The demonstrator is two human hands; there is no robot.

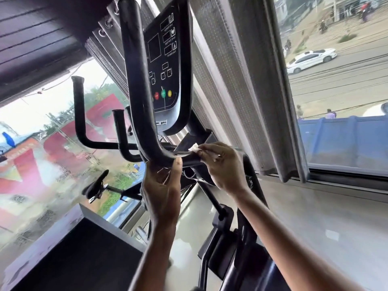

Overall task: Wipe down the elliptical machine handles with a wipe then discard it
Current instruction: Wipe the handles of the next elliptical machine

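The right hand point(222, 166) pinches a small white wipe point(193, 147) between thumb and fingertips and holds it on the level part of the black handle point(134, 80), at the end of a shiny metal strip point(180, 152). Most of the wipe is hidden inside the fingers; only a crumpled corner shows, plus a scrap by the knuckles. The left hand point(162, 190) sits just left of the right one and under the handle's bend, its thumb upright with the tip against the bar. Its fingers are curled behind the palm, and I cannot tell whether they wrap the bar. Above both hands the handle rises and is cut off by the top edge, beside the console point(165, 66). Farther left of the left hand, two more black bars point(78, 114) stand before a misted window point(42, 164). Below them is a dark, saddle-like shape point(95, 186), hard to make out.
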